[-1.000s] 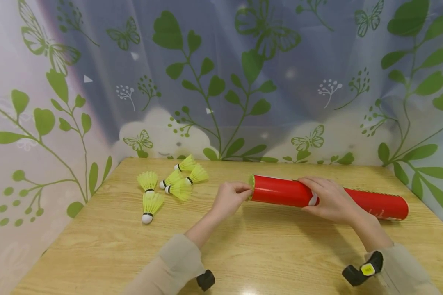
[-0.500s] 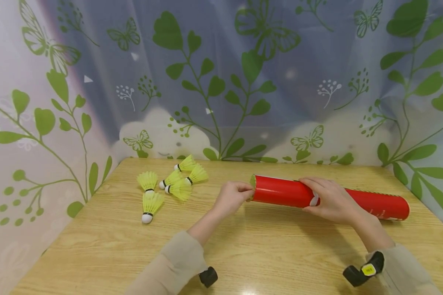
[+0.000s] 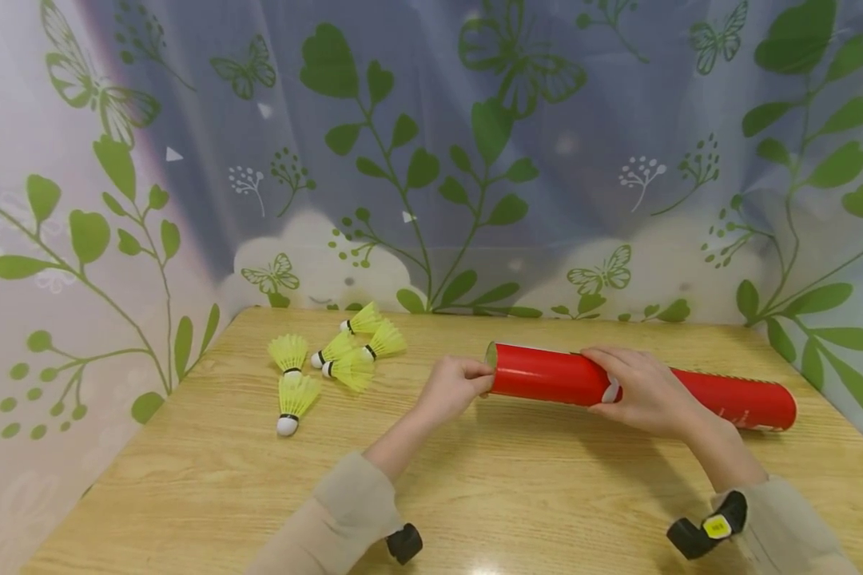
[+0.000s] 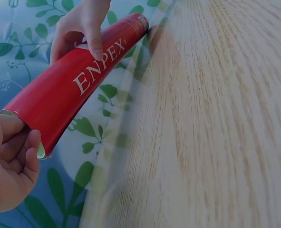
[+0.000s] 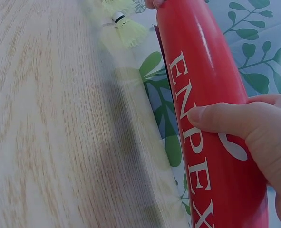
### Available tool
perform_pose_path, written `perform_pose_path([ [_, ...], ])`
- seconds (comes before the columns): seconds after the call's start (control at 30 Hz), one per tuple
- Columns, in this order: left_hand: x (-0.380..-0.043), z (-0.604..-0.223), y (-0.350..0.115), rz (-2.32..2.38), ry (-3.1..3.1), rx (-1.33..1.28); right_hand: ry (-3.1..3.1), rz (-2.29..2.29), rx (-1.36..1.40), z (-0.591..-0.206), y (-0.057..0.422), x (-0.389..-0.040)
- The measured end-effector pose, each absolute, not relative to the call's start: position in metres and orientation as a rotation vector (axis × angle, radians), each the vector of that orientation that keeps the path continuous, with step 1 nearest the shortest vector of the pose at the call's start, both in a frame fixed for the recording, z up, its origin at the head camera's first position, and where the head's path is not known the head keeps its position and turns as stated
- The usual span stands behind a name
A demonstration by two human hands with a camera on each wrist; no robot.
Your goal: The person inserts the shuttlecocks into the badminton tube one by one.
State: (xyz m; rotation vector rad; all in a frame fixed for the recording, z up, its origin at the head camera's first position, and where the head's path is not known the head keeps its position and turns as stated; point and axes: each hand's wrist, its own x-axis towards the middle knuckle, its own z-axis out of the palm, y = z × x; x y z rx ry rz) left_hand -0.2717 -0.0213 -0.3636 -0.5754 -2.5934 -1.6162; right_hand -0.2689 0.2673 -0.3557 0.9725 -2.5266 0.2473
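Observation:
A red shuttlecock tube printed ENPEX lies tilted, its left end raised off the table and its right end low. My right hand grips it around the middle, thumb on the lettering in the right wrist view. At the tube's open left end is my left hand. In the left wrist view, the left hand's bent fingers reach into the mouth, which looks pale green inside. Their tips are hidden there, and whether they hold anything cannot be seen. Several yellow shuttlecocks with white heads lie to the left.
The wooden table runs back to a curtain patterned with leaves and butterflies. Side cloths hang at left and right. Black wrist cameras sit on both cuffs.
Yellow-green visible at the tube's mouth a second ago has mostly gone from sight. My left hand has shifted very slightly right. The right hand and loose shuttlecocks stay put.

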Motion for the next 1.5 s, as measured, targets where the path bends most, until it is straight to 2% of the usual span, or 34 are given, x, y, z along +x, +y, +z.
perform_pose_path([
  [0.77, -0.274, -0.365, -0.05, -1.664, -2.61, -0.509, -2.535, 0.251, 0.975, -0.354, 0.265, -0.269],
  [1.17, -0.274, -0.361, -0.088, -1.597, -2.612, -0.394, -2.484, 0.245, 1.0, -0.357, 0.266, -0.271],
  [1.5, -0.271, -0.358, -0.14, -1.528, -2.603, -0.304, -2.497, 0.247, 0.992, -0.357, 0.266, -0.271],
])
